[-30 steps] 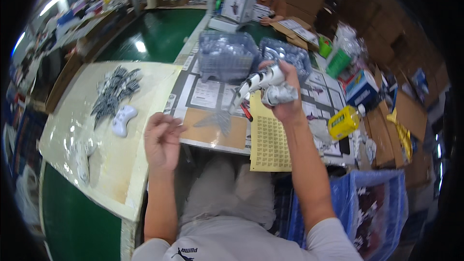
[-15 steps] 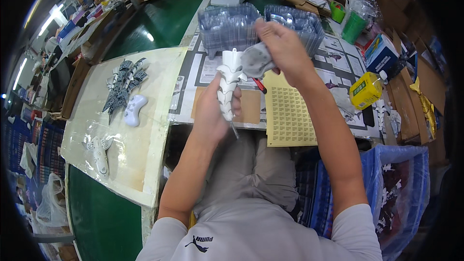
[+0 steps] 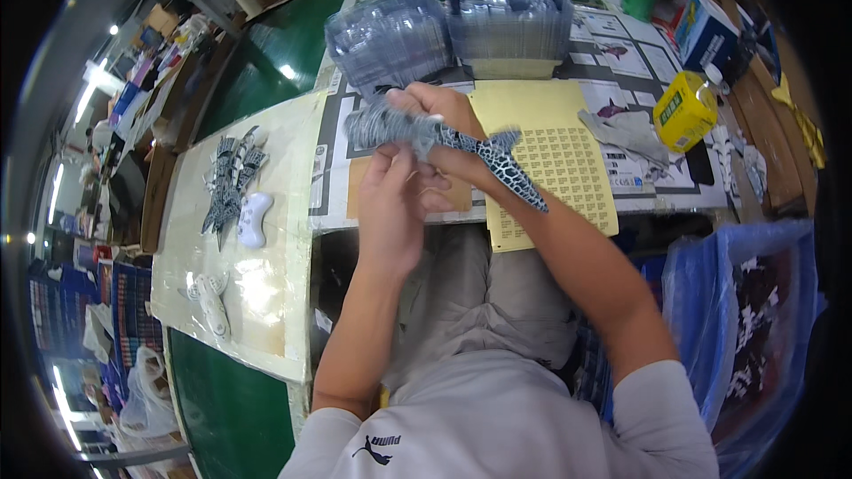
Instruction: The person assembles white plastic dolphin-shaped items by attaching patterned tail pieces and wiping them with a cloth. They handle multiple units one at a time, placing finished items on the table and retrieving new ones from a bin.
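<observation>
A jointed toy sea-creature body with a black-and-white crackle pattern is held above the near edge of the table. Its finned tail end points right and toward me, across my right forearm. The other end is a grey, ribbed mass smeared by motion. My right hand is closed around the toy's middle from the far side, its fingers partly hidden. My left hand is below, thumb and fingers curled up against the toy's underside. On the right of the table lies a crumpled grey cloth.
Clear plastic trays in two stacks stand at the back. A yellow label sheet lies under my right forearm. Left are patterned toy parts, a white controller and a pale toy. Right are a yellow bottle and a blue-lined bin.
The white segmented piece in my left hand no longer shows; a patterned toy body is between both hands. My right hand has lowered and moved left. The view has shifted.
</observation>
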### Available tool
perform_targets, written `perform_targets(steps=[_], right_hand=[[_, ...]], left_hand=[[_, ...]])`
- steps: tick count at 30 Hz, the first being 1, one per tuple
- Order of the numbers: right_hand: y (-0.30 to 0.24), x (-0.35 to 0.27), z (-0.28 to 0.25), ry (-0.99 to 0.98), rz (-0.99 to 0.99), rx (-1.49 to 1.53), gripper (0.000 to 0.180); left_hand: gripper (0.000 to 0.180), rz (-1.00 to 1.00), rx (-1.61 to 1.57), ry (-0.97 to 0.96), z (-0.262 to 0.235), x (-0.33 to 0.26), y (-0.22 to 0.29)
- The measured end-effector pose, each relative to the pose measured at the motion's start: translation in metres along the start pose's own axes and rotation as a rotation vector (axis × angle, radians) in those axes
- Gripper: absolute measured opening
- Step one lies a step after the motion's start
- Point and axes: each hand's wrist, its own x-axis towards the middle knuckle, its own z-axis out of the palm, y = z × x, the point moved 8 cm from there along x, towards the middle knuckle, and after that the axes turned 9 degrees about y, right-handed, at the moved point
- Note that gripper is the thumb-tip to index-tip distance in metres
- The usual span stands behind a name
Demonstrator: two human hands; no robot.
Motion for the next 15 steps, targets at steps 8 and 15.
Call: perform_targets(steps=[8,15], right_hand=[[0.034,-0.006,0.004,0.098,0.148,-0.042,0.041],[0.03,-0.033,0.028,-0.036,0.237,0.134,0.033]], left_hand=[[0.039,-0.174,-0.05,0.221,-0.034,0.057,-0.011],[0.055,-0.217,-0.279,0.17,-0.037,0.06,-0.034]])
